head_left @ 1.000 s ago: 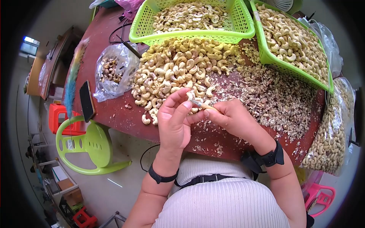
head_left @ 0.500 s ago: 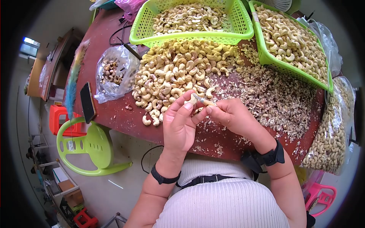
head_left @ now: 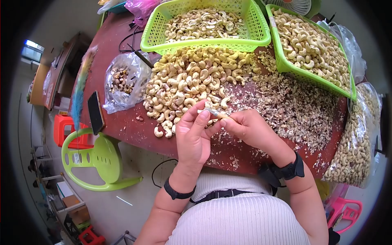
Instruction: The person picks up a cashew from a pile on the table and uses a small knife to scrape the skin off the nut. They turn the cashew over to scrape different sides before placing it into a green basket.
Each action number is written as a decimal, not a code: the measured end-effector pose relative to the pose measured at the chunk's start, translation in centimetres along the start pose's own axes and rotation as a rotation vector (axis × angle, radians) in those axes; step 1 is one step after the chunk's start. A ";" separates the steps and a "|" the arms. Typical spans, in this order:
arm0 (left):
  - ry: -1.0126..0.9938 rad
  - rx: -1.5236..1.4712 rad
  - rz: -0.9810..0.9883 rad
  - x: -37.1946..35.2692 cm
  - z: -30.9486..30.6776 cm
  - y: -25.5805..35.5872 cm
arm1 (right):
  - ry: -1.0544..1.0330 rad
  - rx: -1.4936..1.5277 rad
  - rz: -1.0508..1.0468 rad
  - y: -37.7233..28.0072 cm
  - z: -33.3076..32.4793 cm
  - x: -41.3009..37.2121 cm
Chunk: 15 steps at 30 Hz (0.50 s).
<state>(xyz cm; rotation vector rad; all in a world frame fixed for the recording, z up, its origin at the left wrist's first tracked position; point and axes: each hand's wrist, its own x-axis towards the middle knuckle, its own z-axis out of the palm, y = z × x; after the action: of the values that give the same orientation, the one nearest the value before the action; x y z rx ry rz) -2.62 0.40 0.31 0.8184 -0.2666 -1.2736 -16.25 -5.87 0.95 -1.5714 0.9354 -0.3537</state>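
Observation:
My left hand (head_left: 194, 132) pinches a cashew (head_left: 203, 110), mostly covered by its thumb and fingers. In my right hand (head_left: 249, 128) is a small knife (head_left: 218, 115) with a light handle, its blade tip touching the cashew. Behind both hands a big heap of cashews (head_left: 183, 85) lies on the red table (head_left: 139, 132). Brown peeled skins (head_left: 298, 110) are scattered to the right of the heap. Beyond the heap a green basket (head_left: 204, 45) holds cashew pieces, and a second green basket (head_left: 318, 77) at the right is full of cashews.
A clear bag (head_left: 141, 73) with dark bits and a phone (head_left: 95, 113) lie at the left. A large bag of cashews (head_left: 347, 151) stands at the right edge. A green chair (head_left: 102, 159) is beside the table, and a fan (head_left: 292, 5) is at the back.
The knife now lies at a flatter angle against the cashew, and the cashew is more hidden by my left fingers. The whole view has shifted slightly.

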 end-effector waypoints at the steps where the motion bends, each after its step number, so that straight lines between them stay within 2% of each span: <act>1: 0.004 -0.001 0.015 -0.1 0.1 -0.1 | 0.001 0.000 0.002 0.0 0.0 0.0; 15: -0.020 -0.054 0.057 -0.8 0.1 -0.9 | 0.044 0.036 -0.041 0.0 0.2 -0.2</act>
<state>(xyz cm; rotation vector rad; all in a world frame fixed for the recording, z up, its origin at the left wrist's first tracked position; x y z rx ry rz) -3.54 1.04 -0.03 0.7476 -0.2688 -1.2314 -16.26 -5.65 0.92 -1.5573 0.9263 -0.4332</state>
